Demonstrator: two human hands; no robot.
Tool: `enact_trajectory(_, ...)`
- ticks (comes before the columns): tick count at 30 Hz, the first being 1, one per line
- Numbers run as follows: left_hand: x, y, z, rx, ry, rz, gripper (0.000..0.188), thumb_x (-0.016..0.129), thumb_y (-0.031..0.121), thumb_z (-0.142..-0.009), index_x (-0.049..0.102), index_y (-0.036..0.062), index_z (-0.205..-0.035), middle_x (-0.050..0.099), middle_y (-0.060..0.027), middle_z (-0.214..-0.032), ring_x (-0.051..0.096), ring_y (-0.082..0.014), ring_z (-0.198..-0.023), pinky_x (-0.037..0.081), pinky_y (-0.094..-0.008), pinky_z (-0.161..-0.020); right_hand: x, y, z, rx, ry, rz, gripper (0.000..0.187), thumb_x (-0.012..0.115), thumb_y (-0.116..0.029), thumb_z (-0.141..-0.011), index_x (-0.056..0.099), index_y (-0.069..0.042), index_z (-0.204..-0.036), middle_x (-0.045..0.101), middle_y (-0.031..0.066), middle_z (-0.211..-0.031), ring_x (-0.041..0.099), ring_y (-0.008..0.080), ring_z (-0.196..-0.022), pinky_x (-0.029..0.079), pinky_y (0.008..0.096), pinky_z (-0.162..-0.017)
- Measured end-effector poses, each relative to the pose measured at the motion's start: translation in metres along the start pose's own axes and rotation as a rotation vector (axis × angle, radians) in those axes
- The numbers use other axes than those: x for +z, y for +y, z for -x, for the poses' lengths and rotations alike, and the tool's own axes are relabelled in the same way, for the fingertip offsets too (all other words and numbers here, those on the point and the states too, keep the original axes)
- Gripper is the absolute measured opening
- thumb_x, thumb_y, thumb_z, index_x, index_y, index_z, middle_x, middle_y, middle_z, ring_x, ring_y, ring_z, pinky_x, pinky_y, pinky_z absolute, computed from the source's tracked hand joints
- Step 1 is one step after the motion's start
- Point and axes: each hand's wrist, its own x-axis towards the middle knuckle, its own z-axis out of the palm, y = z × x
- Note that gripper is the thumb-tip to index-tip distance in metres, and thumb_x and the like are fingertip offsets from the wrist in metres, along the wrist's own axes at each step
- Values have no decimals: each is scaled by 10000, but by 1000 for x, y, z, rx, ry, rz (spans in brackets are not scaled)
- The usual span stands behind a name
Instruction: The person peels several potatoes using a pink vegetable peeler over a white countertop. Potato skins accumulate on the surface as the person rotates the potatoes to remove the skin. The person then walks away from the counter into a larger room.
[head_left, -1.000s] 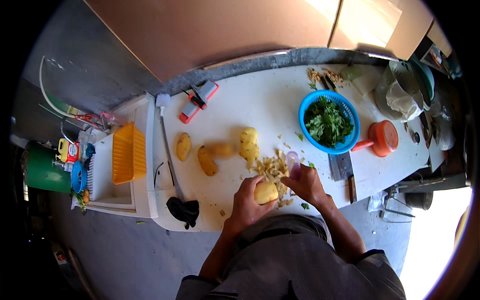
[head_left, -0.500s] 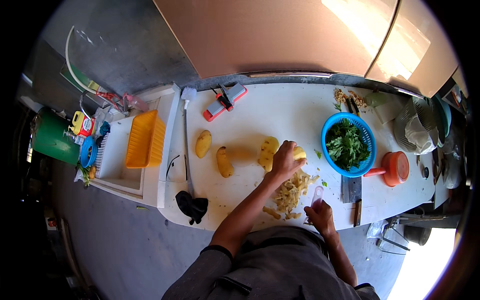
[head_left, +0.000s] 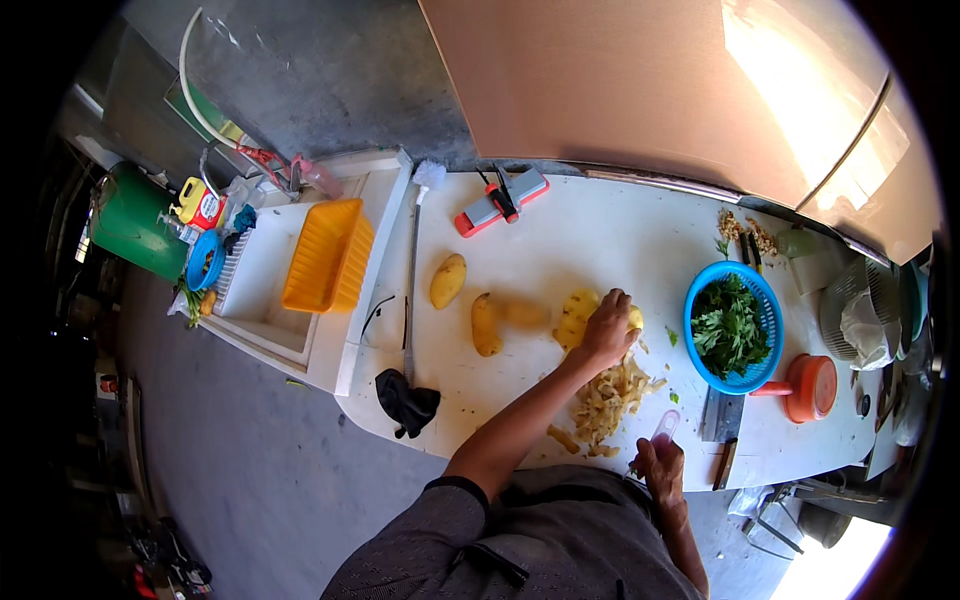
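A: Yellow peeled potato (head_left: 632, 318) lies on the white desk (head_left: 590, 230), at the right end of a row of potatoes. The left hand (head_left: 606, 332) rests on top of it, fingers (head_left: 612, 305) curled over and closed around it.

B: State of the right hand (head_left: 662, 468)?

A: It sits at the near edge of the desk, fingers wrapped around a small peeler with a pale handle (head_left: 663, 430). Blade detail is too small to tell.

B: Surroundings?

A: A heap of pale potato peelings (head_left: 610, 395) lies between the two hands. Three unpeeled yellow-brown potatoes (head_left: 485, 322) lie to the left. A blue plastic colander of green leaves (head_left: 732, 326) stands to the right, an orange plastic cup (head_left: 808, 386) beside it.

B: Handling of the potato?

A: Judged firm, fairly dense and not fragile. The peeled surface is probably wet and slippery, so grip across the thick middle with fingers spread around it; a pinch at the ends would likely slide.
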Motion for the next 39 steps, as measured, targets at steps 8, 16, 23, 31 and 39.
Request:
enact_trajectory(8, -131, -84, 26, -19, 682, -135, 529, 768, 74, -792, 547, -32, -1260, 549, -217, -1274, 524, -413, -1191, 435, -477, -1034, -4, -8, 4, 22, 9, 56, 435, 699, -412, -954, 589, -7, -841, 652, 89, -633, 590, 144, -519, 455, 290, -482)
enact_trajectory(16, -186, -197, 69, -395, 378, -504, 734, 819, 106, -730, 493, 21, -1382, 548, -207, -1274, 480, -416, -1237, 443, -484, -1032, -6, -6, 9, -13, -65, 93, 484, 740, -457, -901, 656, 9, -800, 678, 91, -648, 602, 151, -532, 475, 311, -503)
enact_trajectory(23, -206, -233, 66, -487, 419, -206, 564, 732, 160, -862, 500, 66, -1368, 622, -147, -1069, 616, -295, -911, 528, -415, -786, -5, -24, 23, 153, -56, 114, 297, 749, -232, -870, 705, 40, -760, 687, 95, -652, 636, 154, -583, 509, 316, -556)
enact_trajectory(31, -224, -108, 87, -432, 440, 983, 507, 465, 460, -1049, 580, -5, -1217, 690, -139, -940, 597, -170, -684, 422, -286, -539, -4, -18, 29, -42, 64, -18, 373, 803, -290, -858, 644, 4, -694, 635, 74, -594, 618, 151, -533, 489, 306, -501)
enact_trajectory(39, -183, 38, 110, -275, 262, 1338, 600, 321, 510, -1076, 539, 9, -1322, 678, -150, -1056, 612, -246, -729, 467, -345, -586, 37, -138, -1, -352, 58, -247, 312, 803, -240, -878, 676, 30, -786, 649, 60, -666, 635, 147, -602, 529, 295, -551)
